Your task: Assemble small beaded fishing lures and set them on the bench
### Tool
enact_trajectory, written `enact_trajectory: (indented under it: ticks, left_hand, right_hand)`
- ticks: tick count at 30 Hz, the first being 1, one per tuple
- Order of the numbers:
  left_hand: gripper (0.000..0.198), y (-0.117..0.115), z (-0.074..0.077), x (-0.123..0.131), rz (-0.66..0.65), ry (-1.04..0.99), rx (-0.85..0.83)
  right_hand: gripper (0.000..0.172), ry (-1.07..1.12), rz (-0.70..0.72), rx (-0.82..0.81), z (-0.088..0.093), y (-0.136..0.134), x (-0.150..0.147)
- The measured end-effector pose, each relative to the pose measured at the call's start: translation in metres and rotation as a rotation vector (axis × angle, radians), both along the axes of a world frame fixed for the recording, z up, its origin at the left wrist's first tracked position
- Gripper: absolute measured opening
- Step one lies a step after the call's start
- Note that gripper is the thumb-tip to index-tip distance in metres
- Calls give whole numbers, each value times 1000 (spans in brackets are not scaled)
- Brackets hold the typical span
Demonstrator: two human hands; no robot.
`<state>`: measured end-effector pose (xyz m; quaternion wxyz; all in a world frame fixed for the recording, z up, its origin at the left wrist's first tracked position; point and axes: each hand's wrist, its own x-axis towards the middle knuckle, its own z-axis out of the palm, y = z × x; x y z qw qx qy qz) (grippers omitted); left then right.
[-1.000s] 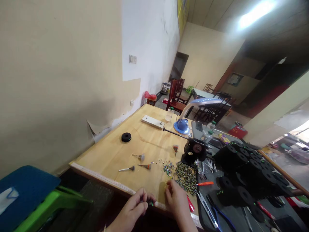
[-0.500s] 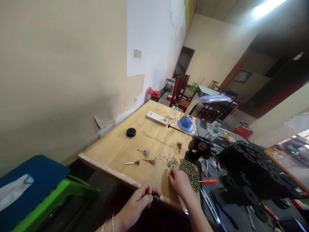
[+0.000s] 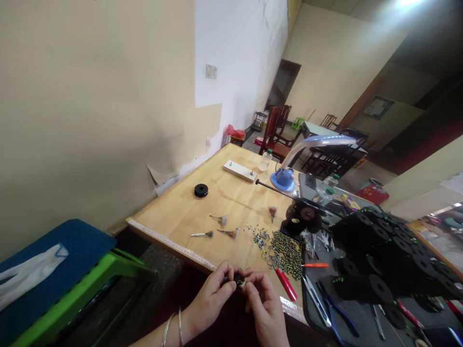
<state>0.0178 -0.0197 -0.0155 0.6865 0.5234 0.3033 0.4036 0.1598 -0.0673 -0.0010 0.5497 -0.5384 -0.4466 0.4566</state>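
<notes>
Near the table's front edge, my left hand (image 3: 213, 296) is closed in a pinch on a small dark piece (image 3: 238, 281) with green specks. My right hand (image 3: 264, 306) meets it from the right, thumb and fingers pinched at the same piece; whatever else its fingertips hold is too small to name. A red cylinder (image 3: 286, 284) lies just right of my right hand. Beyond it spread a pile of dark-and-yellow striped pieces (image 3: 287, 253) and small multicoloured beads (image 3: 261, 238).
Small brush-like bundles (image 3: 222, 220) and a black spool (image 3: 201, 190) lie on the wooden table (image 3: 181, 207). A blue lamp (image 3: 284, 179), black rolls (image 3: 365, 236), pliers (image 3: 338, 308) and an orange-handled tool (image 3: 314, 265) are farther right. A green stool (image 3: 119, 270) stands left.
My right hand has moved from beside the bead pile back to my left hand, and their fingertips now meet. The red cylinder has come into view. The camera view has shifted slightly.
</notes>
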Motion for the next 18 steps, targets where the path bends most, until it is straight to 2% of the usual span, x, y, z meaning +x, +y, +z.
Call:
enact_trajectory:
  ticks: [9, 18]
  left_hand:
    - [10, -6, 1, 0, 62, 69, 214]
    - [7, -7, 4, 1, 87, 107, 229]
  right_hand:
    - [18, 23, -16, 66, -2, -2, -14]
    - [16, 1, -70, 132, 0, -3, -15]
